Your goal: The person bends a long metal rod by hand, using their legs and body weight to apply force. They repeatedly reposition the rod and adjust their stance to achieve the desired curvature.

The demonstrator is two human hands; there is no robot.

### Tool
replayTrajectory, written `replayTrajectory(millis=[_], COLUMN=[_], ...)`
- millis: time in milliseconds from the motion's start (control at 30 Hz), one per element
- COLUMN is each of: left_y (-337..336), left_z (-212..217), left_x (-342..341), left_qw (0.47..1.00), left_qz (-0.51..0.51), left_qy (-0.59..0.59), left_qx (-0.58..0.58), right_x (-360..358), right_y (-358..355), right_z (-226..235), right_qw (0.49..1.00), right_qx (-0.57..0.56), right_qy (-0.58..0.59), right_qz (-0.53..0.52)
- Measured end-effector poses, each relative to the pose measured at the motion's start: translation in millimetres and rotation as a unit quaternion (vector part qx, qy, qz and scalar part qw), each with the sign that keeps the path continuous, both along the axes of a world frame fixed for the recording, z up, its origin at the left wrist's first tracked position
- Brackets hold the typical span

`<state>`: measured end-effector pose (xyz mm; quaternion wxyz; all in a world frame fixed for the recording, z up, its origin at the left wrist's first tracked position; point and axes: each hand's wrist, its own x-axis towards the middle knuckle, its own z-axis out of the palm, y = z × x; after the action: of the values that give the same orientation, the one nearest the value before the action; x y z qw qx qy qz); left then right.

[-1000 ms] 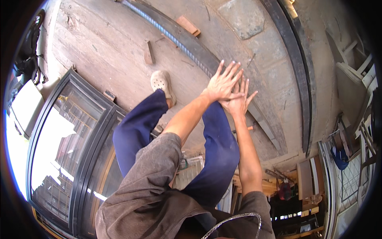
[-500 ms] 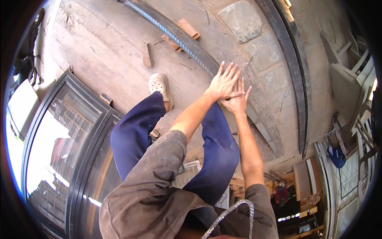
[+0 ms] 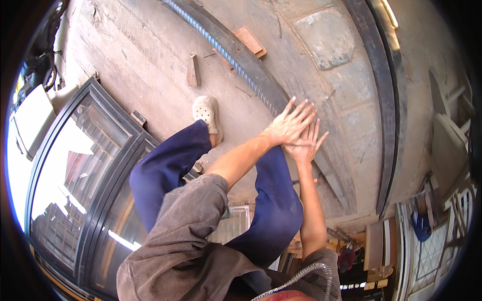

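1. Beneath your left hand (image 3: pixel 290 126) and right hand (image 3: pixel 304 150) ran one dark beam (image 3: pixel 257 72).
2. Left partly covered right; fingers splayed, released.
3. Leftward stood one block (image 3: pixel 194 72), one glazed frame (image 3: pixel 104 200).

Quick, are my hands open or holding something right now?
Left hand: open, overlapping the right hand, nothing visibly gripped.
Right hand: open, partly covered; contact with the dark beam cannot be told.
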<state>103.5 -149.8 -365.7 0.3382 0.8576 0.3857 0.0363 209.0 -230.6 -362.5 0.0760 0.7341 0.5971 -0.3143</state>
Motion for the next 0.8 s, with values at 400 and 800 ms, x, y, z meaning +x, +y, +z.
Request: replayTrajectory(millis=[400, 800], left_y=[2, -7], left_z=[16, -14], left_x=[2, -13], left_qw=[0.996, 0.997], left_qz=[-0.013, -0.025], left_qy=[0.076, 0.064], left_qx=[-0.053, -0.024], right_x=[-1, -12], right_y=[6, -10], right_z=[39, -12], right_qw=[0.995, 1.000], right_qx=[-0.097, 0.013], right_qy=[-0.014, 0.018], right_qz=[0.012, 0.009])
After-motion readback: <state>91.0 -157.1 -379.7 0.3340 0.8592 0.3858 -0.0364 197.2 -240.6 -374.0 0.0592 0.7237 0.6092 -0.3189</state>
